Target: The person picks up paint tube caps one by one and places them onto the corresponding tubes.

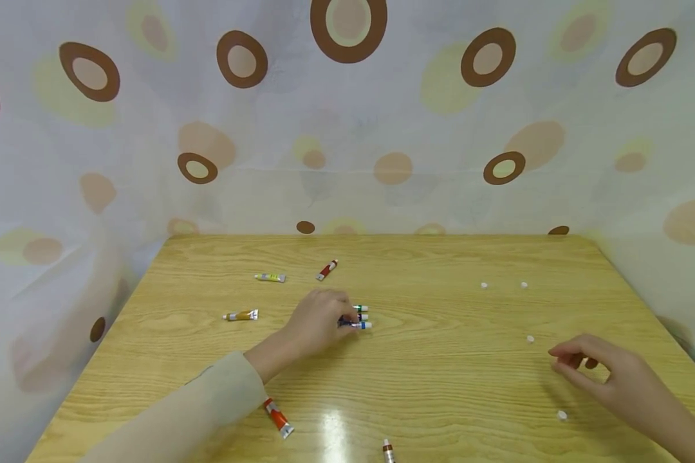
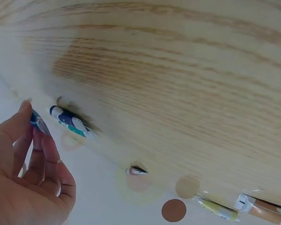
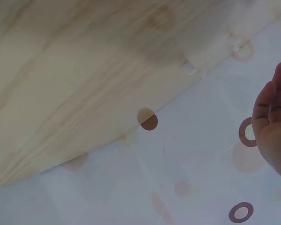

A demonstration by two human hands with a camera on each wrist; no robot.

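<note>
My left hand point(image 1: 322, 320) pinches a small blue paint tube point(image 1: 365, 325) between thumb and fingers, just left of the table's middle. Right beside it lie a green paint tube point(image 1: 361, 308) and a dark one point(image 1: 363, 317), partly hidden by the fingers. In the left wrist view, the pinched tube looks tilted, apart from the other two tubes point(image 2: 69, 121) on the wood. Over the table's right side hovers my right hand point(image 1: 605, 373), fingers loosely bent, with nothing visible in it. Small white round pieces lie near it, one point(image 1: 530, 339) beyond the fingertips and one point(image 1: 562, 415) below the thumb.
More paint tubes lie scattered: dark red point(image 1: 327, 270), yellow point(image 1: 269, 278), ochre point(image 1: 240, 315), orange-red point(image 1: 278, 418) by the left sleeve, and brown point(image 1: 388, 451) at the bottom of the view. Two further white pieces point(image 1: 484, 285) sit farther back. Patterned cloth point(image 1: 347, 128) surrounds the table.
</note>
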